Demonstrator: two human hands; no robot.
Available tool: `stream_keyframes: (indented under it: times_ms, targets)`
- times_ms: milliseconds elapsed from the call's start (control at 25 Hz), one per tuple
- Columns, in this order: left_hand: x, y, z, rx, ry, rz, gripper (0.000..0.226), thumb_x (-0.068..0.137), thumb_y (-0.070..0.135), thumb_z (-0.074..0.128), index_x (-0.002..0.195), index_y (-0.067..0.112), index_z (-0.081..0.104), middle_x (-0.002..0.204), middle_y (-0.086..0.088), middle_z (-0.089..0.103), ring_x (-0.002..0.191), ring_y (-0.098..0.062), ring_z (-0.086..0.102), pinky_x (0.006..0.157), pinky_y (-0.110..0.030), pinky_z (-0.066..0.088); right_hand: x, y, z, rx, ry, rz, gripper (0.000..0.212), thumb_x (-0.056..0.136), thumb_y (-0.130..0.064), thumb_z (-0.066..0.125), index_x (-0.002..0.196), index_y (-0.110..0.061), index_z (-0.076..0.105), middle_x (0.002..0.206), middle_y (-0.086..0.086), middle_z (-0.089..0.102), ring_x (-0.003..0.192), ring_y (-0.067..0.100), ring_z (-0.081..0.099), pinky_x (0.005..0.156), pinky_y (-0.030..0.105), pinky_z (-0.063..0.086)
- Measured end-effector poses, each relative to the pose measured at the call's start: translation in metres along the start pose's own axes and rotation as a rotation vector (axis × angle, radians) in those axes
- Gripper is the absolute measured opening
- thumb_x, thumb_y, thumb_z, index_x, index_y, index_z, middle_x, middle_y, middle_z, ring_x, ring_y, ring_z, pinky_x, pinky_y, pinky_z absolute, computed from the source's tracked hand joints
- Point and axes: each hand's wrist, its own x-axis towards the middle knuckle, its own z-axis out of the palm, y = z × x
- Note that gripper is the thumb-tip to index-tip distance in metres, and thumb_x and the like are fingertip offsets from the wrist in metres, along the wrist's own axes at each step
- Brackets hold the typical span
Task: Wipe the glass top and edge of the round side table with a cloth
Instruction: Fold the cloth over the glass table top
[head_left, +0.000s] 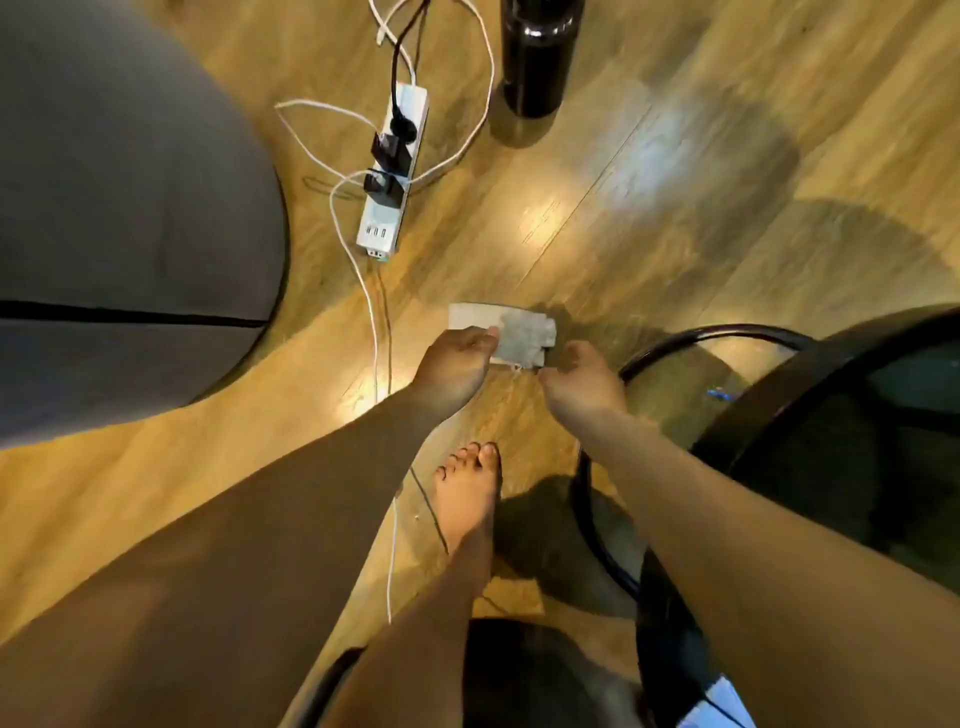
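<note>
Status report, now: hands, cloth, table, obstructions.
Left hand pinches cloth above the floor. Right hand at cloth's corner, grip unclear. Round side table at right, untouched by cloth. Power strip and cables on floor near foot.

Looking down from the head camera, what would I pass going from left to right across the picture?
Grey cushioned seat, white power strip, left hand, pale grey cloth, right hand, black-rimmed round glass side table.

Folded grey cloth (519, 332) near black round table (769, 389)
</note>
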Motion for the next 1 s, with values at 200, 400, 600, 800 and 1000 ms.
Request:
stream_keyframes:
  times_ms: [200,400,600,800,1000]
  targets:
    - [0.124,-0.084,0.016,-0.025,0.027,-0.123,0.065,0.06,0.065,0.044,0.1,0.021,0.07,0.132,-0.018,0.055,0.123,-0.041,0.049,0.105,-0.047,0.041,0.096,0.016,0.068,-0.049,0.029,0.108,0.052,0.093,-0.013,0.053,0.143,-0.012,0.039,0.142,0.015,0.047,0.124,0.032,0.05,0.094,0.035,0.045]
    - [0.14,-0.081,0.011,-0.232,0.005,-0.145,0.05,0.067,0.034,0.066,0.106,0.004,0.066,0.112,-0.011,0.066,0.105,-0.028,0.063,0.088,-0.036,0.052,0.145,0.04,0.101,-0.633,-0.032,-0.147,0.078,0.089,-0.028,0.061,0.153,-0.021,0.015,0.159,0.019,0.01,0.142,0.042,0.022,0.11,0.044,0.035]
    - [0.13,-0.08,0.003,-0.347,-0.005,-0.24,0.021,0.084,0.007,0.067,0.105,0.006,0.069,0.089,-0.006,0.068,0.086,-0.022,0.065,0.082,-0.031,0.054,0.146,0.033,0.123,-0.506,0.076,-0.063,0.085,0.082,-0.016,0.071,0.148,-0.019,0.018,0.15,0.019,0.025,0.133,0.038,0.038,0.097,0.04,0.046]
    - [0.021,-0.015,-0.037,-0.451,-0.016,-0.049,0.019,0.087,-0.003,0.058,0.087,0.015,0.054,0.08,-0.01,0.061,0.066,-0.023,0.058,0.062,-0.031,0.045,0.023,-0.018,0.103,0.305,0.125,-0.077,0.047,0.092,-0.011,0.049,0.139,-0.014,0.046,0.123,0.01,0.058,0.111,0.028,0.057,0.083,0.029,0.045]
    - [-0.14,0.074,-0.076,-0.711,-0.156,0.177,0.04,0.083,-0.001,0.037,0.113,0.019,0.053,0.11,-0.012,0.06,0.087,-0.028,0.06,0.063,-0.032,0.053,-0.137,-0.058,-0.02,0.106,0.164,-0.327,0.022,0.094,-0.021,0.04,0.102,-0.019,0.06,0.1,-0.004,0.043,0.097,0.012,0.04,0.086,0.023,0.035]
